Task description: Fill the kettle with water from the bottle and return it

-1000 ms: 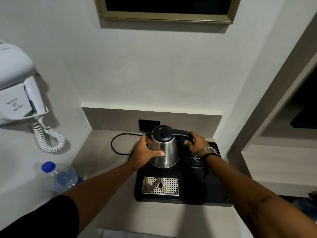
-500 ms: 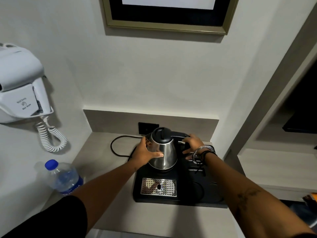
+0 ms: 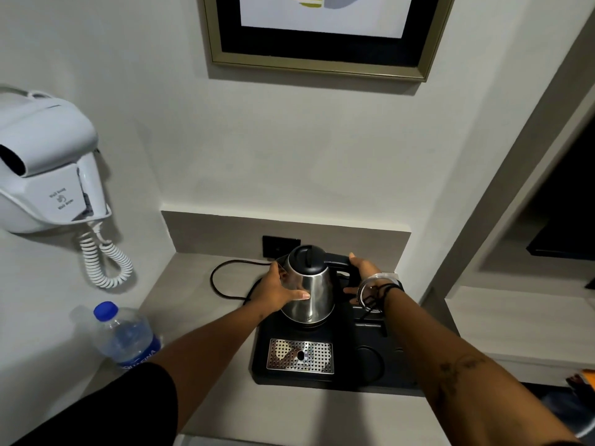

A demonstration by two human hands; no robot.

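Observation:
A steel kettle (image 3: pixel 314 292) with a black lid stands upright at the back of a black tray (image 3: pixel 351 378) on the counter. My left hand (image 3: pixel 278 289) is cupped against the kettle's left side, thumb across the steel. My right hand (image 3: pixel 362 272) is at the kettle's black handle, fingers spread around it; bracelets sit on the wrist. A clear water bottle (image 3: pixel 125 336) with a blue cap and blue label stands upright at the counter's left, partly behind my left arm.
The tray has a perforated steel drip grate (image 3: pixel 301 355) at its front. A black power cord (image 3: pixel 222 278) loops from the kettle's base to a wall socket (image 3: pixel 278 244). A white wall-mounted hair dryer (image 3: pixel 45 165) with a coiled cable hangs left. A framed picture (image 3: pixel 322 33) hangs above.
The view has tilted upward, showing more of the picture. My right hand has loosened on the handle, fingers now spread. The kettle and my left hand have kept their places.

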